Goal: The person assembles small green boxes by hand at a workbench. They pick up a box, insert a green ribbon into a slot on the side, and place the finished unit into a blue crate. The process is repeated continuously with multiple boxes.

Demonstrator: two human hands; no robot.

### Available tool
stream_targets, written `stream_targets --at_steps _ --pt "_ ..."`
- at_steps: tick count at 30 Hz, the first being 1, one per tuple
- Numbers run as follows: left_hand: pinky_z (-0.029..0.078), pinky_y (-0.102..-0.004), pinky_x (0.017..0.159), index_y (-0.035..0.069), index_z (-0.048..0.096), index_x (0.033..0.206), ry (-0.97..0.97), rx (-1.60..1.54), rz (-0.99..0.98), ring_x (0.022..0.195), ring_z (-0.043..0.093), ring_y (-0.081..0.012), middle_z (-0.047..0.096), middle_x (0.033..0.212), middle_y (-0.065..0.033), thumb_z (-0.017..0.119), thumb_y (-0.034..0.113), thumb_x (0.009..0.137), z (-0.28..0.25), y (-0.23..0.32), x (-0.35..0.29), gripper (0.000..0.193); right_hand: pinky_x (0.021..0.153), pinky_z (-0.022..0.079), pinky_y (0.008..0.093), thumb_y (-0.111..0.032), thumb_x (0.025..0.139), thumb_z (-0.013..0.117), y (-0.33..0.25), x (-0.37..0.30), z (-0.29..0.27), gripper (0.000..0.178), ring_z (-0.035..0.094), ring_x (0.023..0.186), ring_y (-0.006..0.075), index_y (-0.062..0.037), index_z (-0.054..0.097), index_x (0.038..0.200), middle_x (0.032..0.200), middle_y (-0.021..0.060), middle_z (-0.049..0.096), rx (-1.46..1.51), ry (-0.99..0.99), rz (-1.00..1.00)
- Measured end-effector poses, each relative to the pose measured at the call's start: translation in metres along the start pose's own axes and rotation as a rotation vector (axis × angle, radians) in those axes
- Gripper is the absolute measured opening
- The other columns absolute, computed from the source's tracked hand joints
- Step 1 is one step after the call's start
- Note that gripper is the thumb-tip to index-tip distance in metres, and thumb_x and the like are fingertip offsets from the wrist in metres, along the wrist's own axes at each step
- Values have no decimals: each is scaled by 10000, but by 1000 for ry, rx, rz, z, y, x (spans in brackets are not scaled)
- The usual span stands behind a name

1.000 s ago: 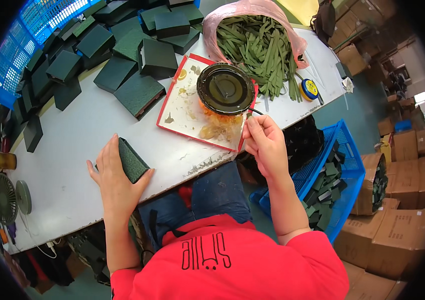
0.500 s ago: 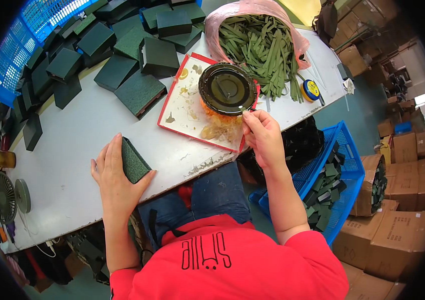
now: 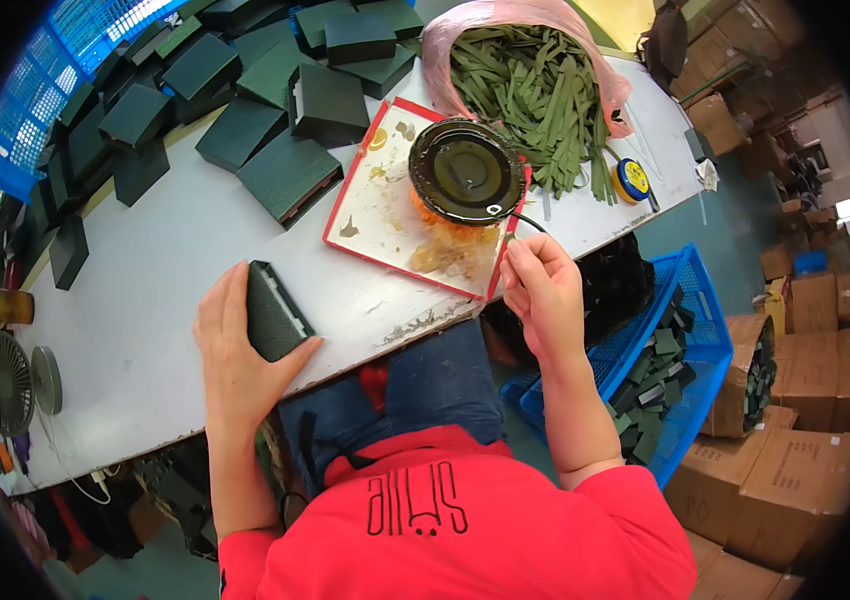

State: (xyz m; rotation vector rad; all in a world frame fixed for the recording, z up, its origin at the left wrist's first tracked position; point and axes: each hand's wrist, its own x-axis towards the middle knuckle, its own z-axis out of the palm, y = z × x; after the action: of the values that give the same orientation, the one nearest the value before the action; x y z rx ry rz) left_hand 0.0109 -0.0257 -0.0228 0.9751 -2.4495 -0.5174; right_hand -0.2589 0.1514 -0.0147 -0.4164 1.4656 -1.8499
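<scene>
My left hand (image 3: 230, 335) grips a small dark green box (image 3: 276, 312) on the white table, fingers along its left side and thumb at the near right corner. A pale edge shows along the box's right side. At the right, my right hand (image 3: 545, 285) is raised beside a round black pan (image 3: 467, 171) of dark, shiny liquid. Its thumb and forefinger pinch a small green piece (image 3: 509, 238), mostly hidden by the fingertips. Under the pan lies a white board (image 3: 370, 215) with red edges, smeared with amber residue.
Many dark green boxes (image 3: 290, 180) are piled at the far left. A pink bag (image 3: 440, 60) of green ribbon strips (image 3: 535, 100) stands behind the pan, near a round yellow-and-blue tape measure (image 3: 632, 179). A blue crate (image 3: 690, 400) holds green pieces; a small fan (image 3: 3, 380) sits at left.
My right hand has drawn back from the pan's rim, toward me and to the right. The box in my left hand has turned, now showing its pale edge.
</scene>
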Motion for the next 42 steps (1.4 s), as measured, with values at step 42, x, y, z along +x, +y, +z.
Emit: stream_targets --at_steps 42 --pt "455 -477 1041 5 590 1362 -297 -320 503 1225 544 -380 605 1381 -149 939 351 563 -16 27 14 937 624 501 240 -192 1006 619 19 -47 69 237 619 688 67 9 613 881 769 28 660 -438 -696 577"
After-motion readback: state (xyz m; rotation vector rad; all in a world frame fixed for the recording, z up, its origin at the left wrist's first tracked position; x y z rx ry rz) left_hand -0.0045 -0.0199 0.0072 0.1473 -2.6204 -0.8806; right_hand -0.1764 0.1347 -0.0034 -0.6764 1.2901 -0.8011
